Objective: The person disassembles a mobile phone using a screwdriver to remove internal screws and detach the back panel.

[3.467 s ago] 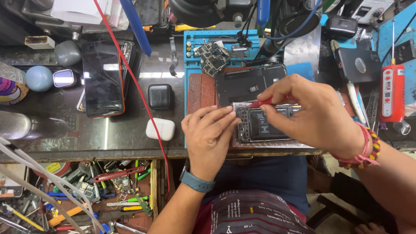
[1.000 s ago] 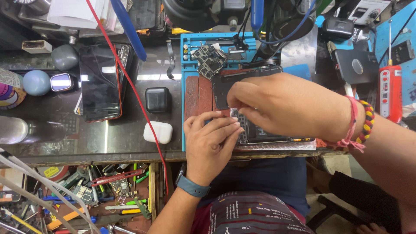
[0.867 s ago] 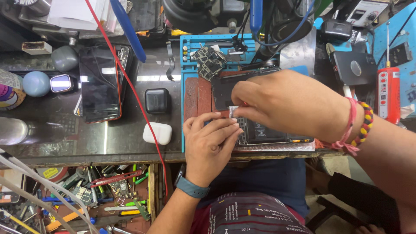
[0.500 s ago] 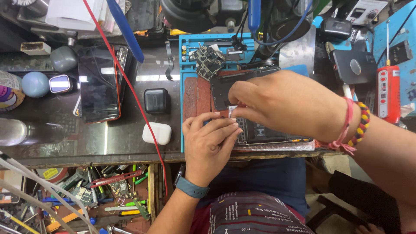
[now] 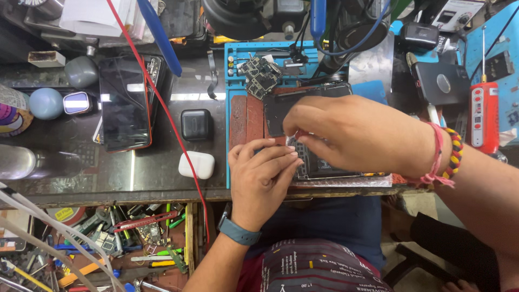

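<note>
An opened phone [image 5: 330,165] lies face down on a blue work mat [image 5: 238,162], its insides showing. My left hand [image 5: 262,181] rests on the phone's left edge, fingers pressed flat and holding it steady. My right hand [image 5: 351,132] reaches over the phone from the right and pinches a small silvery part [image 5: 292,141] at the phone's upper left corner. A dark phone panel [image 5: 278,108] lies just behind, mostly hidden by my right hand. A small circuit board [image 5: 258,70] sits at the back of the mat.
A black phone [image 5: 124,103] with a red rim, a black earbud case [image 5: 195,124] and a white earbud case [image 5: 197,165] lie on the glass top to the left. A red cable [image 5: 167,116] crosses it. An open drawer [image 5: 108,243] of tools sits below. A red tool [image 5: 484,116] stands right.
My right hand has moved left from over the phone's middle to its upper left corner and now pinches a small silvery part there. The left hand stayed on the phone's edge.
</note>
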